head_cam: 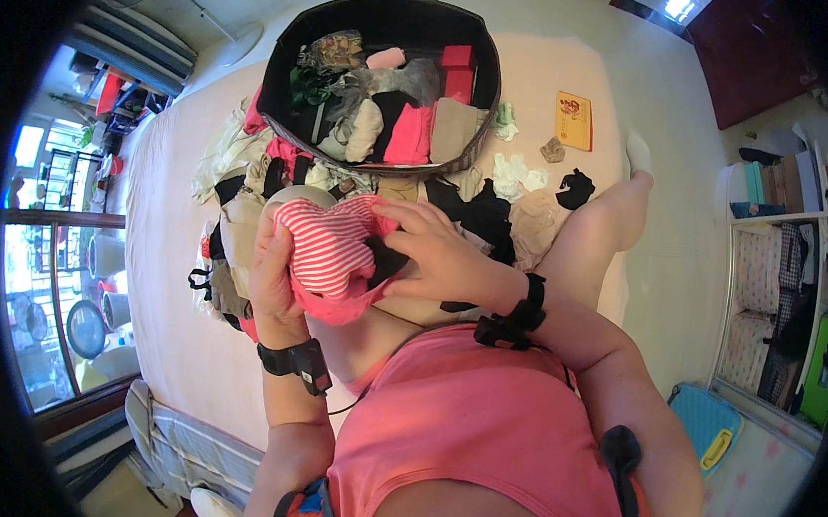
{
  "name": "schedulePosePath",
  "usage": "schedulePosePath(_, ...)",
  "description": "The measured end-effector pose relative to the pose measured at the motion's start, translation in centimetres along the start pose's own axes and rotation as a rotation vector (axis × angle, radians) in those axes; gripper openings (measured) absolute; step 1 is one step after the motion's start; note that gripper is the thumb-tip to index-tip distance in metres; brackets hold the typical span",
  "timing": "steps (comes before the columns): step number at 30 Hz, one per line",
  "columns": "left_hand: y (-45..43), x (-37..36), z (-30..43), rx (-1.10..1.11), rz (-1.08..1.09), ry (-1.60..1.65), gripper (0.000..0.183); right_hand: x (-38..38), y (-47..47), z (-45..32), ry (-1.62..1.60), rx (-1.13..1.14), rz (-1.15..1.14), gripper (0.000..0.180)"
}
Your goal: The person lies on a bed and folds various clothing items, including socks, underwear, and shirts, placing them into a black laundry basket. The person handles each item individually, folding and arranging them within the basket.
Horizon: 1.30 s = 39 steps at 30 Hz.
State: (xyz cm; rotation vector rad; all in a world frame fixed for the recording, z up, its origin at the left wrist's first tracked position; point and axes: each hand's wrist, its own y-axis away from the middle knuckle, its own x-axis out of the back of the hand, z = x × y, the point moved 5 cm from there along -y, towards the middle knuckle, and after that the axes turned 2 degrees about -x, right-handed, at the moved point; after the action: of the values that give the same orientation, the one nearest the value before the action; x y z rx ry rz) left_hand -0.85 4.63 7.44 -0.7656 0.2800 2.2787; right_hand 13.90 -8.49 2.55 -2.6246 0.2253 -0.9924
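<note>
Between my two hands is a pink garment with red and white stripes [329,245] and a dark patch inside it. My left hand [275,271] grips its left edge, thumb against the stripes. The fingers of my right hand [434,256] hold its upper right and lower right edges. Just beyond, an open black fabric storage case [491,104] holds rolled clothes, among them a bright pink roll [408,135], a beige roll [452,131] and a white roll [365,132], plus clear plastic bags and red boxes [458,72]. Black clothing [487,220] lies right of my right hand.
Piled clothes [241,218] lie on the bed sheet [174,270] to the left. A yellow packet [574,120], a black scrunched cloth [576,189] and white cloths [516,179] lie to the right. My bent leg [593,227] borders that side. Shelves [785,220] stand beyond the bed.
</note>
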Motion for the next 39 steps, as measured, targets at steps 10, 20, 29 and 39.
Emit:
schedulePosePath(10,-1.8,-2.2,4.7,-0.428,0.058,-1.757,0.015,9.0,2.1,-2.3,0.787,-0.133,0.042,0.030)
schedulePosePath(20,-2.6,-3.5,5.5,-0.494,0.164,-1.100,0.018,10.0,2.8,-1.3,0.319,-0.102,-0.005,0.017)
schedulePosePath(29,-2.8,-8.2,4.8,-0.393,-0.121,-1.166,0.017,8.6,1.6,-1.7,0.154,-0.198,0.277,0.018)
schedulePosePath(39,-2.4,-9.2,5.6,-0.617,-0.252,-1.698,0.018,8.9,-0.7,-1.0,0.387,-0.478,0.225,0.016)
